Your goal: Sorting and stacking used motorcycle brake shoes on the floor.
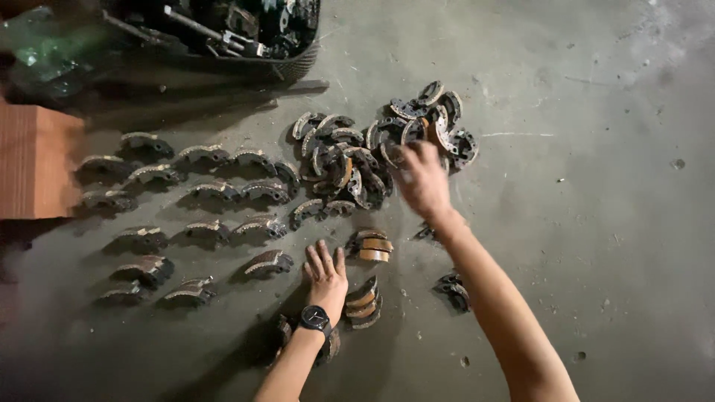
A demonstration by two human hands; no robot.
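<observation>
Brake shoes (363, 301), curved and rust-brown, lie all over the concrete floor (596, 246), the nearest small stack just right of the left hand (325, 274). That hand, a black watch (315, 318) on its wrist, rests flat on the floor with fingers spread, holding nothing. Another short stack (372, 246) sits just beyond it. To the left, single shoes stand in rough rows (208, 190) reaching toward an orange block (33, 160). Farther out, the right hand (423, 179) reaches over the loose heap (387, 141); it is blurred, so its grip cannot be told. Taking one shoe from the heap's edge looks wiser than digging into the tangle. Farthest, a dark basket of metal parts (238, 37) sits at the top.
</observation>
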